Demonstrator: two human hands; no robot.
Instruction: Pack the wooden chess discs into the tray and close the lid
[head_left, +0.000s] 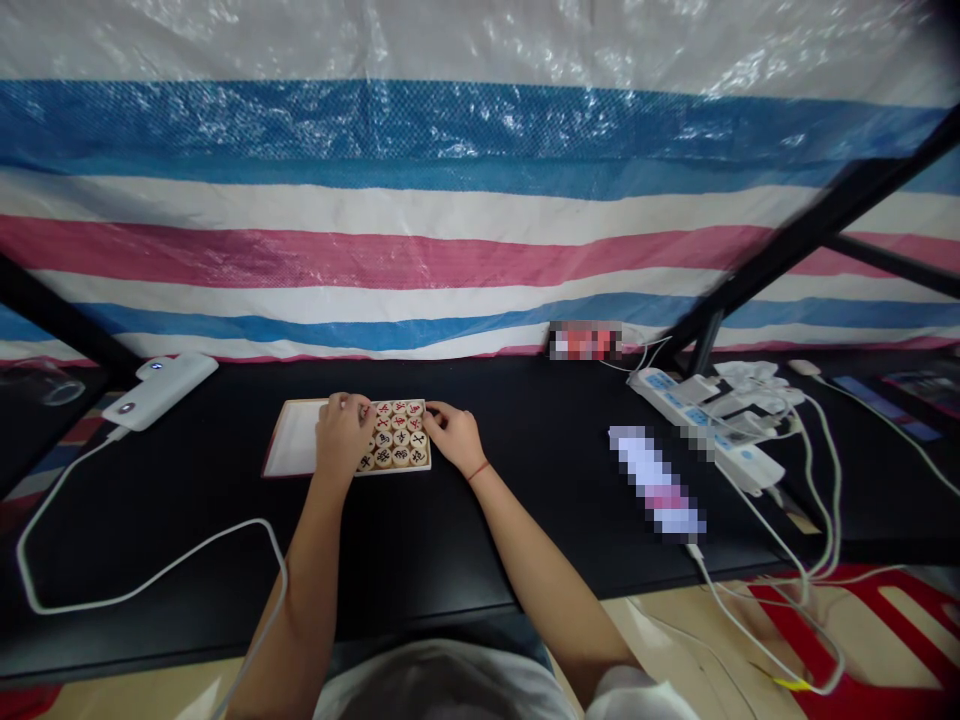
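Observation:
A shallow box lies on the black table, filled with rows of round Chinese chess pieces. The farther rows carry red characters, the nearer ones black. Its white-lined lid is folded out flat on the left. My left hand is over the box's left side, fingers curled around a red-marked piece at the far left corner; the hand hides part of that column. At the right edge, my right hand pinches the box wall between thumb and fingers, a thin red string around its wrist.
A white power bank with a cable is at the left. On the right are a blurred-out phone, a white power strip with plugs, and tangled cables. A blurred red object stands before the striped plastic sheet.

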